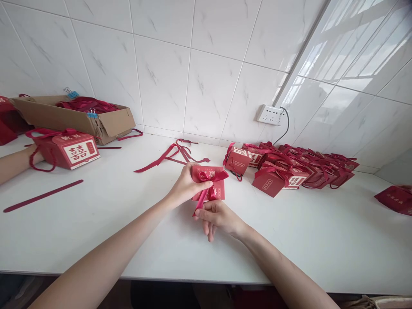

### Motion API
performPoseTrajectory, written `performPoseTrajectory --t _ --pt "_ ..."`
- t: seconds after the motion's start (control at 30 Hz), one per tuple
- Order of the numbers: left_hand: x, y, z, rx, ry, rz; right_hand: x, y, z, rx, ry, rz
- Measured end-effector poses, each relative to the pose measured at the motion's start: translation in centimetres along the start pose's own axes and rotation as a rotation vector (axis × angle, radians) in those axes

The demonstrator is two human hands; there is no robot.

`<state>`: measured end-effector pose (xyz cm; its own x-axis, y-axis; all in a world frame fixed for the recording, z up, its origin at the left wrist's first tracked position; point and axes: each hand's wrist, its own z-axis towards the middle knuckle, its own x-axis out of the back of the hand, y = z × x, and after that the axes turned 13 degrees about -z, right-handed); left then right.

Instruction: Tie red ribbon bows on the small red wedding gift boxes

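A small red box [219, 193] with pale lettering is at the centre, a red ribbon [216, 175] tied in a bow on it. My left hand [189, 182] grips the box from its left side, thumb lying across the front by the bow. Just below, my right hand [219, 216] pinches a hanging ribbon tail [201, 201] between thumb and finger, the other fingers hanging loosely. Loose red ribbons [157, 163] lie on the white table [154, 253] behind my left hand.
Several finished-looking red boxes [268, 182] cluster at the right, near a power strip [272, 115]. At the left stand a cardboard box [112, 124] of ribbons and a large red box [71, 150], with another person's arm [16, 164] behind it. One ribbon strip [43, 196] lies nearer.
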<state>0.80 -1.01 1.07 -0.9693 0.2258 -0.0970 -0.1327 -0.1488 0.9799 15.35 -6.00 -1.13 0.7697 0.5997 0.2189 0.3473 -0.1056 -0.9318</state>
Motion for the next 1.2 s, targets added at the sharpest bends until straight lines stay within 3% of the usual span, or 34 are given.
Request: performPoseTrajectory --t 0.53,0.8,0.93,1.0,1.13,1.2 --pt "0.0 0.0 0.0 0.025 0.003 0.003 -0.4 0.1 -0.2 0.063 -0.104 -0.057" --pt "0.0 0.2 0.0 0.028 0.006 0.006 -0.7 -0.2 -0.2 0.008 -0.162 -0.076" --pt "0.1 0.1 -0.1 0.030 -0.021 -0.032 0.2 -0.7 -1.3 -0.036 -0.180 -0.191" --pt "0.1 0.0 -0.1 -0.004 -0.055 -0.027 1.1 -1.0 -2.1 0.046 -0.012 -0.239" --pt "-0.1 -0.1 -0.3 -0.035 -0.128 0.014 3.0 -1.3 -2.7 0.415 0.768 -0.385" --pt "-0.1 -0.2 -0.4 -0.021 -0.150 0.015 3.6 -1.1 -2.4 0.531 0.961 -0.581"
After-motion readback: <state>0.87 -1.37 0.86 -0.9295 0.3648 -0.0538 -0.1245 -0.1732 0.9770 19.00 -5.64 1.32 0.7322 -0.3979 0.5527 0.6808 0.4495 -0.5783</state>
